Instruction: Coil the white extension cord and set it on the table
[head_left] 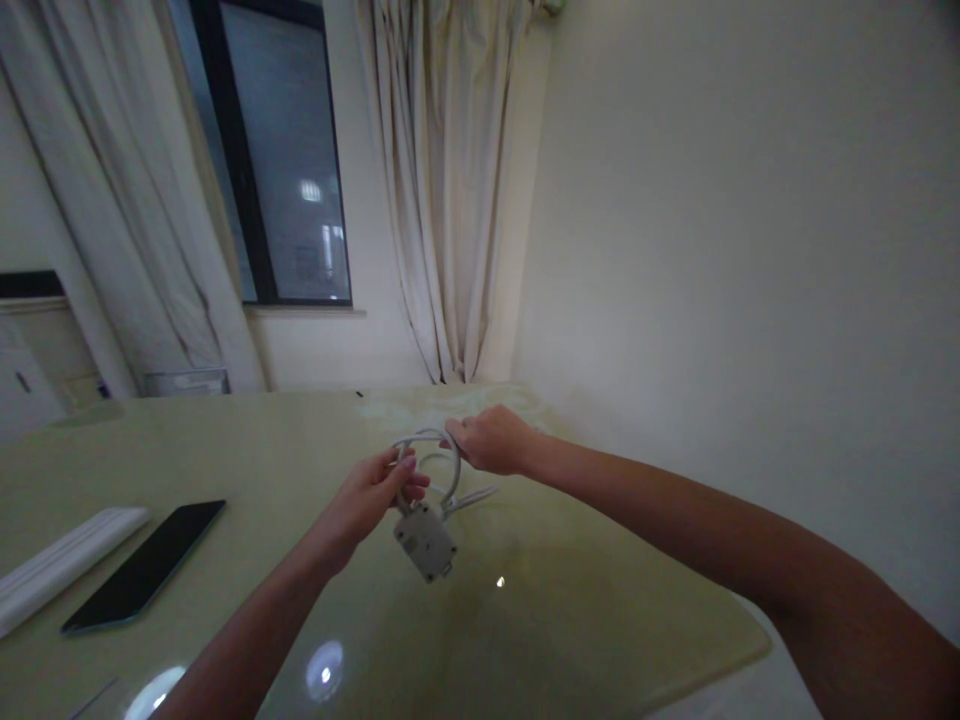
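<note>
A white cable [456, 470] is bent into loops between my two hands, above the table. My left hand [386, 482] pinches the left side of the loops between thumb and fingers. On the right side, my right hand [491, 440] is closed around the cable, its fingertips partly hidden. Below my left hand hangs a small pale box [426, 543] with dark dots at its corners, joined to the cable. A loose stretch of cable sticks out to the right, under my right hand.
The glossy yellowish table [585, 620] has its rounded edge at the lower right. A black flat panel [150, 565] and a long white bar [71, 560] lie on the left. Curtains [442, 180], a window [289, 150] and a bare wall [735, 250] stand behind.
</note>
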